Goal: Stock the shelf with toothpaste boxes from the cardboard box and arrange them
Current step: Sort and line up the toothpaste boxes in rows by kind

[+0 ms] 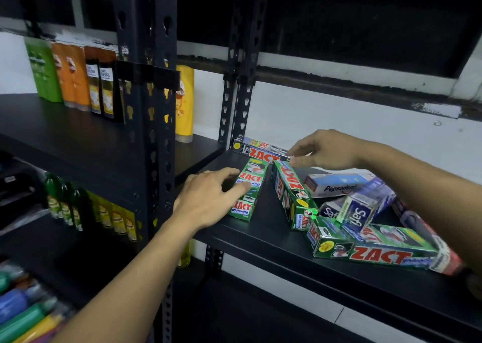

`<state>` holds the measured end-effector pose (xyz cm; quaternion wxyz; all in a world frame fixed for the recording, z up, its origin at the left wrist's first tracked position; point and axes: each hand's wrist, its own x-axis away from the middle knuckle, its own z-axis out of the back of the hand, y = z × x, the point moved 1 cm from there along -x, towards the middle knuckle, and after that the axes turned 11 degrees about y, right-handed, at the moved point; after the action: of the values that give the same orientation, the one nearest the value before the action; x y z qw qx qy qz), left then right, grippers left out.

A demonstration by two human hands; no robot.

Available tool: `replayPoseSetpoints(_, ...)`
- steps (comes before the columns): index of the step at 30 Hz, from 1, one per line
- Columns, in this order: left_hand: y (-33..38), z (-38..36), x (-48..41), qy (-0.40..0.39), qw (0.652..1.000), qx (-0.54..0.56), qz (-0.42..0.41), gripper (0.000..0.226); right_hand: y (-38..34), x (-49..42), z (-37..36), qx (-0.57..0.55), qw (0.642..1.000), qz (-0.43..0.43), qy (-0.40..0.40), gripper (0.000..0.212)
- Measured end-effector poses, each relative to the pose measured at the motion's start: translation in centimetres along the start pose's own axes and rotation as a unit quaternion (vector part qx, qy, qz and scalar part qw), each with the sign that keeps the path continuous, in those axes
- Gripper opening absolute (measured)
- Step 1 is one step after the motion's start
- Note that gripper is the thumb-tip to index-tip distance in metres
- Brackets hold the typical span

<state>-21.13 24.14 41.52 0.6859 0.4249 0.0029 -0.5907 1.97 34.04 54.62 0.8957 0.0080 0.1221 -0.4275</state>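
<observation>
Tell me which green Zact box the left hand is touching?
The leftmost green Zact box, lying alone beside the left hand; the other green ones sit further right.

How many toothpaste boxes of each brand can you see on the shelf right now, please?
Green Zact Whitening boxes: 4, one under the left hand, one at the right hand, and two at the front.
Black Zact box at the back: 1
Pepsodent box: 1
Blue Safi boxes: 2
Total: 8. One more box at the far right is too hidden to identify.
</observation>
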Motion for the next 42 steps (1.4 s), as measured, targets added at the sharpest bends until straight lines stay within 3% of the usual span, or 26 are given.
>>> replayPoseSetpoints(5,-0.2,-0.4,-0.3,0.003,1.0,-0.018,-0.004,0.072,2.1,-5.7,-1.3,0.068,0.997,-0.025,0.027,0.044)
replayPoseSetpoints(10,-0.1,-0.5,-0.5,0.014,0.999,-0.031,-0.02,0.072,3.1,-9.7,-4.4,0.124,0.992,-0.02,-0.018,0.053)
replayPoseSetpoints(13,-0.3,-0.6,-0.5,0.016,0.999,-0.033,-0.023,0.073,4.0,-11.3,-5.9,0.154,0.987,-0.014,-0.045,0.048)
replayPoseSetpoints(21,-0.2,-0.4,-0.5,0.017,0.999,-0.04,-0.023,0.073,5.3,-11.8,-5.2,0.054,0.996,-0.071,-0.018,0.037)
replayPoseSetpoints(28,-0.1,-0.2,-0.5,0.017,0.999,-0.045,-0.017,0.069,5.1,-8.7,-1.6,-0.046,0.989,-0.085,0.11,0.024)
replayPoseSetpoints(42,0.1,0.0,-0.3,0.002,0.999,-0.044,-0.024,0.064,8.2,5.8,3.8,-0.031,0.955,-0.091,0.281,0.009)
